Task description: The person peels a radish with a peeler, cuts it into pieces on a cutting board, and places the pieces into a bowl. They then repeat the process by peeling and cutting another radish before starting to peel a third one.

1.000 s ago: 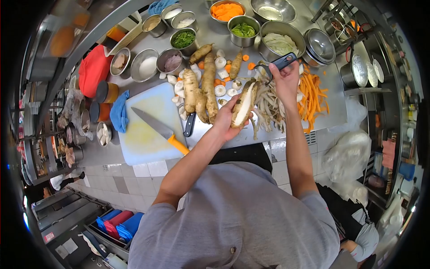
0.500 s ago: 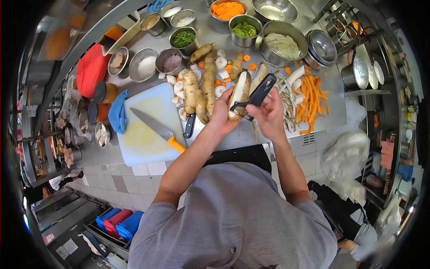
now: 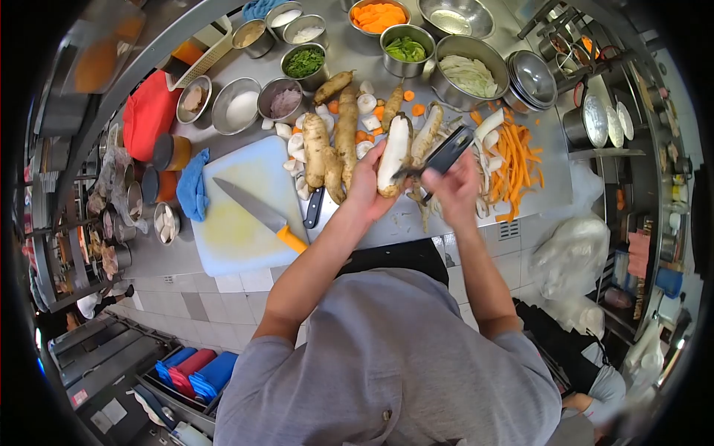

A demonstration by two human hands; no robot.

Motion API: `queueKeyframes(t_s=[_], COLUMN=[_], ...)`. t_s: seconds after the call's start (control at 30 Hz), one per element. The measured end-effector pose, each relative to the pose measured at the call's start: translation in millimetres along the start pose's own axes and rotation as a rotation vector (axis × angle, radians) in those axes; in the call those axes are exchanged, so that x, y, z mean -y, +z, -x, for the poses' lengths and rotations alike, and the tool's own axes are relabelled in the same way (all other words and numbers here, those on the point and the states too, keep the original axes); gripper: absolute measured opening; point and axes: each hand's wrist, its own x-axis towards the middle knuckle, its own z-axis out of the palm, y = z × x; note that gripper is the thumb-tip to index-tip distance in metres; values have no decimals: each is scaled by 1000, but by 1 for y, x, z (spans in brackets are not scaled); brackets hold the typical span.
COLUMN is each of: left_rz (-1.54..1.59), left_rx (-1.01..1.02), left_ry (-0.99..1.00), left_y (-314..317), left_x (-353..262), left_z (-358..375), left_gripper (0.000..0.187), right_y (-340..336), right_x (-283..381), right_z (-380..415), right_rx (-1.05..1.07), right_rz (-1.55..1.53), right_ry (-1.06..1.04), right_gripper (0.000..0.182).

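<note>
Grey shirt at the near edge, both bare forearms reaching out over the steel worktop (image 3: 535, 195). Left hand (image 3: 368, 186), grip wrapped around the lower end of a long root (image 3: 393, 154), half peeled, pale flesh up, skin on its far tip, raised above the worktop and slanting away. Right hand (image 3: 457, 186) just right of it, grip closed on the dark handle of a peeler (image 3: 443, 154), blade end laid against the right flank of the root near its middle. Under both hands, a heap of pale peelings (image 3: 446, 197). Further left, a white cutting board (image 3: 249, 204) bearing an orange-handled knife (image 3: 262, 215), a blue cloth (image 3: 195, 187) beside it. Just beyond the left hand, unpeeled roots (image 3: 336, 145) side by side with white slices scattered about. To the right, orange carrot strips (image 3: 517, 160). Farthest off, metal bowls: chopped greens (image 3: 304, 63), orange pieces (image 3: 378, 15), shredded white vegetable (image 3: 467, 73).
</note>
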Motion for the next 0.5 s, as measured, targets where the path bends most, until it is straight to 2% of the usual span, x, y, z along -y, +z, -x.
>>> queueKeyframes(t_s=[0.1,0.17,0.23,0.33,0.43,0.5], left_rz=[43,63,56,36,106,56], left_rx=[-17,-1,115,211,257,55], left_ry=[6,9,-13,-82,-195,-104], left_y=[15,11,-9,-17,-26,-9], left_x=[4,6,-1,-10,5,13], left_z=[2,1,-13,-14,-6,7], left_gripper=[37,38,37,37,39,40], right_y=[18,16,16,11,-14,-46], right_x=[-5,2,6,-13,-21,-43], right_z=[7,-5,-20,-55,-100,-121], right_rx=[70,106,110,-25,-180,-301], right_rz=[29,22,44,-48,137,320], right_ry=[-24,82,165,30,20,-99], right_gripper=[47,46,45,44,38,35])
